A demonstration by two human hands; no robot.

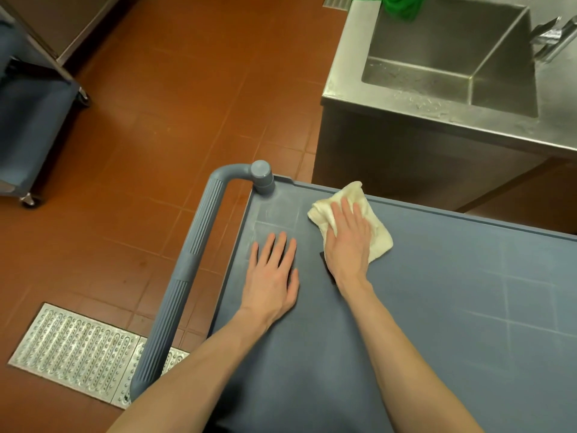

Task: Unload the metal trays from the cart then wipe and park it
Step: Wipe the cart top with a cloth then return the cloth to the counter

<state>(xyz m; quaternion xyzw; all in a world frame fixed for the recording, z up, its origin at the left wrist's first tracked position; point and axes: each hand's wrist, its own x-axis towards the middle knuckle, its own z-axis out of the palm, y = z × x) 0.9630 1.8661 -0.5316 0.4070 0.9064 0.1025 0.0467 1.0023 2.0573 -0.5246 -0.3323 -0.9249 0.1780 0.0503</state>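
The grey-blue plastic cart (pixel 437 307) fills the lower right, its top shelf bare of trays. Its ribbed handle (pixel 184 276) runs down the left side. My right hand (pixel 346 242) lies flat with straight fingers on a cream cloth (pixel 379 242), pressing it onto the shelf near the far left corner. My left hand (pixel 274 273) rests flat on the shelf just left of it, fingers spread, close to the handle post (pixel 261 176). No metal trays are in view.
A stainless steel sink unit (pixel 343 89) stands right behind the cart, with a faucet (pixel 552 35) and a green cloth (pixel 399 6) on its rim. Another cart (pixel 34 126) stands at far left. A metal floor drain grate (pixel 71 345) lies in the red tile floor.
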